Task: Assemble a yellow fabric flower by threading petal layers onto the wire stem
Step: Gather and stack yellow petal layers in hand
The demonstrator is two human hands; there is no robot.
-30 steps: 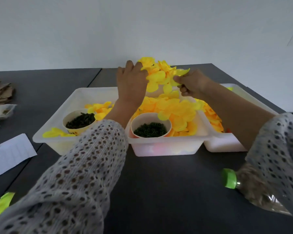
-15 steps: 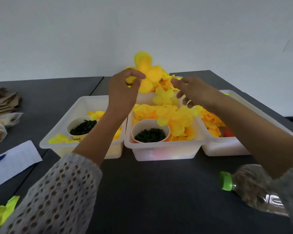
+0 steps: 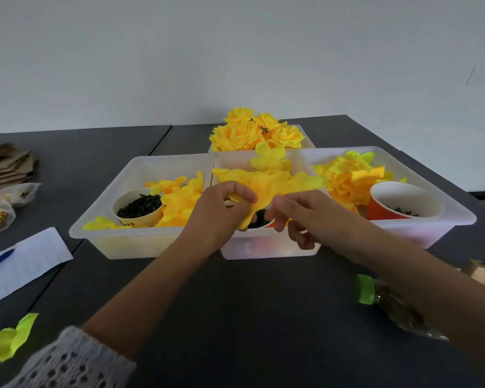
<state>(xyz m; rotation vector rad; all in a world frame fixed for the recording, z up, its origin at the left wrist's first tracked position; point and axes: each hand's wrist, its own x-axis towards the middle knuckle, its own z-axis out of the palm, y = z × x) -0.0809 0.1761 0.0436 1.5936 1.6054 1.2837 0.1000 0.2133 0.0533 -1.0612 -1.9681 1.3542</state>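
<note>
Two hands are meeting over the middle tray, the left one pinching a yellow petal layer.

The left hand is curling its thumb and fingers round the petal layer, holding it just above the front of the middle tray; the right hand is reaching in beside it with fingers loosely bent, its fingertips close to the petal's lower edge, though whether they are gripping anything cannot be told. No wire stem can be made out. Loose petals are lying in the left tray beside a paper cup of dark bits, finished flowers are sitting in the far tray, and a bottle with a green cap is lying on the dark table.
</note>
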